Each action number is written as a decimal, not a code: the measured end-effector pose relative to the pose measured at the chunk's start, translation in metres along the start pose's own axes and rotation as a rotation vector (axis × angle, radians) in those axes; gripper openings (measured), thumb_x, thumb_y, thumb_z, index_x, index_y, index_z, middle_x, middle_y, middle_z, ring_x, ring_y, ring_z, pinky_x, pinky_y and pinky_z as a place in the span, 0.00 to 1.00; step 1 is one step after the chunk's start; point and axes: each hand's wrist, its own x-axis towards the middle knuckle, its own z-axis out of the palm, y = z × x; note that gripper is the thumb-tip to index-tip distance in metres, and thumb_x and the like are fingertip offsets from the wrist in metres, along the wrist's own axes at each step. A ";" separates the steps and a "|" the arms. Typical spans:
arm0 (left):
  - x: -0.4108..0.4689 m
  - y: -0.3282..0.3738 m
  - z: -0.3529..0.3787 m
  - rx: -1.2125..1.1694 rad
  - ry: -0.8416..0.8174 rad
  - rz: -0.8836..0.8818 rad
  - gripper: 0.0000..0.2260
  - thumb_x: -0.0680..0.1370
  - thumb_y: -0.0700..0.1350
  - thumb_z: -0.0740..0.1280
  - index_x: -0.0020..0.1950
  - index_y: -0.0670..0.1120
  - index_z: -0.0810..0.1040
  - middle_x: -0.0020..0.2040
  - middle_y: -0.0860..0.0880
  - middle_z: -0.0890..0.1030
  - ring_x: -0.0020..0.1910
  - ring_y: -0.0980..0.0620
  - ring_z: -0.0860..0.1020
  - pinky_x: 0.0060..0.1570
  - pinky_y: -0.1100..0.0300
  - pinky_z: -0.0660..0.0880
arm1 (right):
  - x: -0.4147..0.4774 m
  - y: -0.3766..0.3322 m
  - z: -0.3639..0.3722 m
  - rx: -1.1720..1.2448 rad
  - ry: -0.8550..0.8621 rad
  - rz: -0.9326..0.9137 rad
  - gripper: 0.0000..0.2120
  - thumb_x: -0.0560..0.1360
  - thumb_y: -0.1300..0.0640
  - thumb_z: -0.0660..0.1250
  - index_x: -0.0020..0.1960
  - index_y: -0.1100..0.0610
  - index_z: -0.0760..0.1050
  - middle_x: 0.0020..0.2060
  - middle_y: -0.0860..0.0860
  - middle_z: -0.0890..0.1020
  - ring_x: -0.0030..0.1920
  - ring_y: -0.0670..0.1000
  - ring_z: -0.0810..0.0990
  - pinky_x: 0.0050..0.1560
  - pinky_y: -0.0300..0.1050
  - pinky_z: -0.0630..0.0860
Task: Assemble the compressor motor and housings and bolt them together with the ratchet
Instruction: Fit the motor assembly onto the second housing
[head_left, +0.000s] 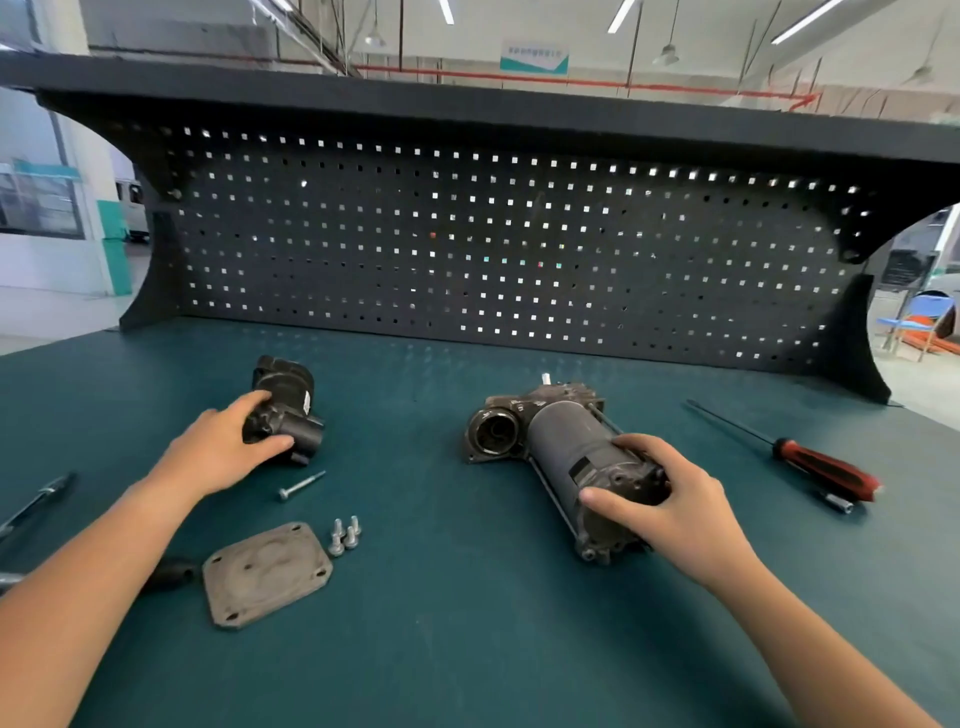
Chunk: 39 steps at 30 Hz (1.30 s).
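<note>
DESK: Where does the compressor motor sit in the shot?

PHOTOGRAPHER: The compressor motor (566, 447), a grey cylinder, lies on its side on the green bench (467, 649), right of centre. Its far end is joined to a metal housing (493, 434) whose round opening faces left. Thin rods run along its flank.

DESK: And the hands?

PHOTOGRAPHER: The right hand (675, 504) grips the motor's near end cap, fingers curled over the top and thumb pressed on the near-left side. The left hand (228, 441) is wrapped round a black housing (285, 405) resting on the bench, left of centre and well apart from the motor (thumb on the near side, fingers over the far side).

DESK: Loose parts?

PHOTOGRAPHER: A long bolt (301, 486) lies just to the near side of the black housing. Nearer still is a flat cover plate (267, 571) with holes at its corners, and three short bolts (345, 535) cluster just beside its far-right corner.

DESK: Tools?

PHOTOGRAPHER: A screwdriver (826, 465) with a red-and-black handle lies on the right, its shaft pointing far-left, with a small silver socket (839, 503) just beside the handle. At the left edge a metal tool (36, 501) is cut off by the frame, and I cannot tell which tool it is. A black pegboard (467, 249) closes off the far side.
</note>
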 end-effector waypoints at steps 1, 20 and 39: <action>-0.001 0.000 0.000 -0.005 0.003 -0.003 0.31 0.74 0.54 0.68 0.74 0.51 0.61 0.66 0.38 0.72 0.63 0.39 0.71 0.61 0.48 0.69 | 0.000 -0.001 0.000 0.010 -0.010 0.010 0.22 0.61 0.46 0.78 0.50 0.37 0.71 0.44 0.35 0.77 0.45 0.31 0.74 0.38 0.20 0.67; -0.013 -0.002 -0.009 -0.519 0.132 -0.171 0.19 0.79 0.54 0.61 0.69 0.51 0.69 0.64 0.43 0.74 0.59 0.40 0.75 0.45 0.51 0.76 | -0.004 -0.008 0.003 0.031 0.008 0.114 0.30 0.65 0.43 0.74 0.63 0.45 0.68 0.52 0.40 0.76 0.48 0.36 0.75 0.41 0.27 0.69; -0.083 0.086 0.006 -0.232 0.367 0.471 0.23 0.75 0.45 0.68 0.69 0.47 0.68 0.71 0.50 0.64 0.68 0.56 0.63 0.65 0.61 0.58 | -0.002 -0.012 0.016 -0.346 0.056 0.144 0.48 0.55 0.34 0.72 0.71 0.44 0.59 0.55 0.46 0.70 0.57 0.52 0.73 0.48 0.40 0.63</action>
